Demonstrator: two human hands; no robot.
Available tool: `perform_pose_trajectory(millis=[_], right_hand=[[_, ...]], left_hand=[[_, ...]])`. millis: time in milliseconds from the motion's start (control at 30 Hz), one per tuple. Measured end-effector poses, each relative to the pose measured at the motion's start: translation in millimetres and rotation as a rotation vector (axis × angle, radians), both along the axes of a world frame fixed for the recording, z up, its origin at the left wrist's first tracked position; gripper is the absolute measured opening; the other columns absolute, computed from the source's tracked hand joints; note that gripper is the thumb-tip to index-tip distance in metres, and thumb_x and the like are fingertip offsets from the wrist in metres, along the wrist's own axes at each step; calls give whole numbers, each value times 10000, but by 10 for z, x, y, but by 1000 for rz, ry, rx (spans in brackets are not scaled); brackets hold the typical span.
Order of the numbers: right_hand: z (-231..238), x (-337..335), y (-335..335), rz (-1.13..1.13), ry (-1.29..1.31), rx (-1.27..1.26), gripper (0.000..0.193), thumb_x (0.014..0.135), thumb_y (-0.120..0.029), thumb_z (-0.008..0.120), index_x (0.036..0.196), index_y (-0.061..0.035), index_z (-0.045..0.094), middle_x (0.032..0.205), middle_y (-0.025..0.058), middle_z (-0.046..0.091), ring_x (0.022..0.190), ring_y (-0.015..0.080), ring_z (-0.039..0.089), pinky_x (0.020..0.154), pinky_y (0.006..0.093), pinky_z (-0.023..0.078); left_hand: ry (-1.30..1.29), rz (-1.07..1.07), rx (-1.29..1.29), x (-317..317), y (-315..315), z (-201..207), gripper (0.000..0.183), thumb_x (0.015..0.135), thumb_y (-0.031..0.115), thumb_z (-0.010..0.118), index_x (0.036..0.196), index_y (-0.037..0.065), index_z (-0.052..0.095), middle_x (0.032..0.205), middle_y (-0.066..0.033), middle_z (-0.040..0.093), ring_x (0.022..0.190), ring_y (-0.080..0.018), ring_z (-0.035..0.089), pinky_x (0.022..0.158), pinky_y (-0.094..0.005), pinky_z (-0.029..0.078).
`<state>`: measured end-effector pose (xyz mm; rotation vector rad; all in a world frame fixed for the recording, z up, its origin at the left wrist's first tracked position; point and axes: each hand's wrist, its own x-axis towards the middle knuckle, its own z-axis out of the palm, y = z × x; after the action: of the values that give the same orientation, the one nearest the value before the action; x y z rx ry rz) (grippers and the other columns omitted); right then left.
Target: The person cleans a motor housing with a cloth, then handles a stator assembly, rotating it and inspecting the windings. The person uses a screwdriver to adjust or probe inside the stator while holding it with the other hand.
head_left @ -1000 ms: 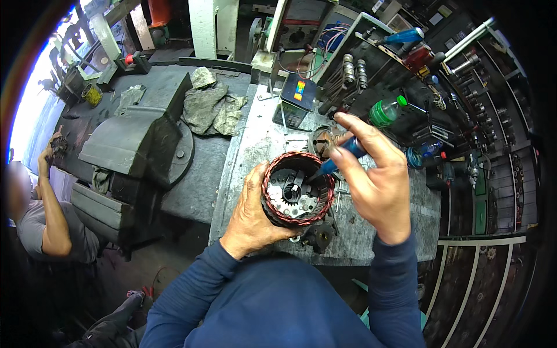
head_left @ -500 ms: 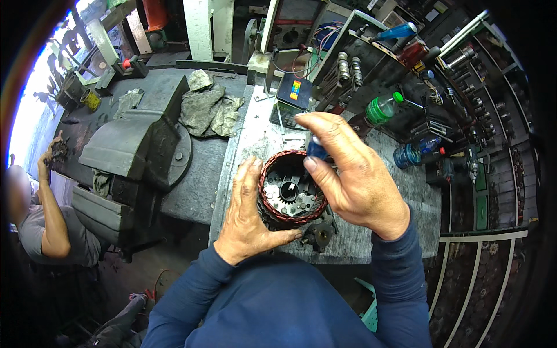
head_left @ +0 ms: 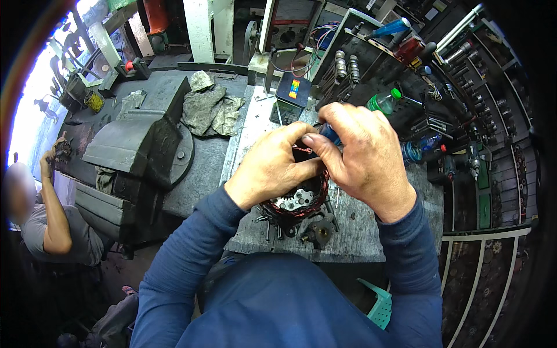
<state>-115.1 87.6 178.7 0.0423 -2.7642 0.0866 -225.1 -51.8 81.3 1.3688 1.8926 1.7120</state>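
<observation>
Below my hands on the bench stands a round stator [head_left: 301,213] with red-brown copper windings; gear teeth and a pale metal plate show inside it. My right hand [head_left: 368,162] is closed around a blue-handled tool [head_left: 329,133], whose shaft is hidden. Over the stator's far rim, my left hand [head_left: 270,165] meets the right one, its thumb pointing across the opening. The left fingers are pressed together, and what they pinch is hidden. Close to the stator's near side lies a dark metal part [head_left: 319,231] with a brass-coloured centre.
A large vise [head_left: 130,142] and grey rags [head_left: 212,110] are to the left. Beyond my hands sits a black battery-like box [head_left: 292,90]. A tool rack [head_left: 371,64], a green-capped bottle [head_left: 383,103] and blue bottles [head_left: 412,152] are at right. Another person [head_left: 55,220] works far left.
My left hand has let go of the stator's left side and moved up and right to meet the right hand. The right hand has shifted slightly right with the blue-handled tool.
</observation>
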Motion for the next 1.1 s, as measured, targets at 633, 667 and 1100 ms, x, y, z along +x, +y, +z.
perform_pose_trajectory(millis=[633,667,1100], right_hand=[[405,-8,241,314,-118,162,355,1003,-317,720,1150,-22,589,832,165,703,824,396,733,720,480,569],[415,-5,264,281,-209,157,360,1005,-316,719,1165,-20,592,838,166,703,830,401,732,723,481,569],[449,-6,288,30,-454,307,346,977,-270,762,1169,-42,587,817,179,708,811,407,734,732,494,563]], left_hand=[[-36,-280,-296,-162,271,155,368,846,169,795,1146,-22,698,979,-236,763,923,-355,769,863,-438,598],[56,-285,-230,-161,270,150,353,856,160,794,1147,-17,701,957,-215,764,905,-323,766,860,-424,598],[118,-263,-210,-216,187,165,612,857,182,806,1404,-5,605,1250,-247,748,1172,-372,735,1037,-441,578]])
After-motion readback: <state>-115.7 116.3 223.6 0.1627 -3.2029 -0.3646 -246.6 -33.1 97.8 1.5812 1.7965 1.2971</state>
